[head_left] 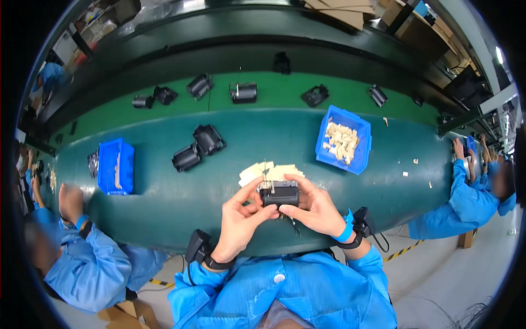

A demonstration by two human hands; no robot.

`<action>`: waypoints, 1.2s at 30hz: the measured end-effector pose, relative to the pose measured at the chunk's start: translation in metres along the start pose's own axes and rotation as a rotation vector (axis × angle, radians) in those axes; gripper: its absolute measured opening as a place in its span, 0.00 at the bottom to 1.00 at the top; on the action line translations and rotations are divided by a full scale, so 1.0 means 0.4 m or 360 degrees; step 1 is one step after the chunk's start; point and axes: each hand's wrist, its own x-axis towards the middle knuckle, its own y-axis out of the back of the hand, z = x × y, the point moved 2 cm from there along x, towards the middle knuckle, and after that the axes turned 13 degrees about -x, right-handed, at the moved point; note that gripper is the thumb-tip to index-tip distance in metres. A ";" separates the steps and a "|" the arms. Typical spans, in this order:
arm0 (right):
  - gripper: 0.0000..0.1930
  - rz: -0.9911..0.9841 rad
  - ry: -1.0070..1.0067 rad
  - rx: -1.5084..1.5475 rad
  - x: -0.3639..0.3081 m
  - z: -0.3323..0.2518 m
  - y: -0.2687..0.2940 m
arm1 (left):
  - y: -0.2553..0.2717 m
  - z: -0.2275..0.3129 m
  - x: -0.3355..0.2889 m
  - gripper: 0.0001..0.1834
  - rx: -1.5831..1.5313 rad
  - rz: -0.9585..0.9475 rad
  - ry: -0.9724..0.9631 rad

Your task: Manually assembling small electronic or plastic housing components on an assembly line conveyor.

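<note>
Between my two hands is a black plastic housing (281, 196) with a rounded front and a grey strip along its far edge. My left hand (238, 219) grips its left end, thumb on the near side. On the other end my right hand (322, 213) is closed, its thumb pressing the near face. A thin upright wire or pin stands at the housing's far left corner. Just beyond lie several cream-coloured flat pieces (287, 169), partly hidden by the housing and my fingers. Some thin dark wires hang below it.
A blue bin (366, 148) of small cream pieces stands at the far right; another blue bin (127, 164) is at the left. Two black housings (187, 158) lie between. More housings (244, 93) rest on the green belt (285, 101) behind. Co-workers in blue sit on both sides.
</note>
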 end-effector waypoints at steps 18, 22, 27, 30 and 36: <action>0.28 0.0585 0.0347 -0.1992 0.518 -0.068 0.314 | 0.130 0.356 0.287 0.12 0.2128 0.0209 -0.1476; 0.30 0.0512 0.0244 -0.1919 0.546 -0.036 0.343 | 0.206 0.421 0.436 0.16 0.2362 0.0279 -0.1124; 0.32 0.0487 0.0258 -0.2029 0.538 -0.051 0.335 | 0.253 0.388 0.574 0.24 0.2406 0.0531 -0.0943; 0.33 0.0487 0.0215 -0.2112 0.527 -0.057 0.336 | 0.251 0.369 0.623 0.24 0.2243 0.0483 -0.0843; 0.35 0.0535 0.0227 -0.2162 0.525 -0.057 0.334 | 0.250 0.359 0.632 0.25 0.2090 0.0510 -0.1012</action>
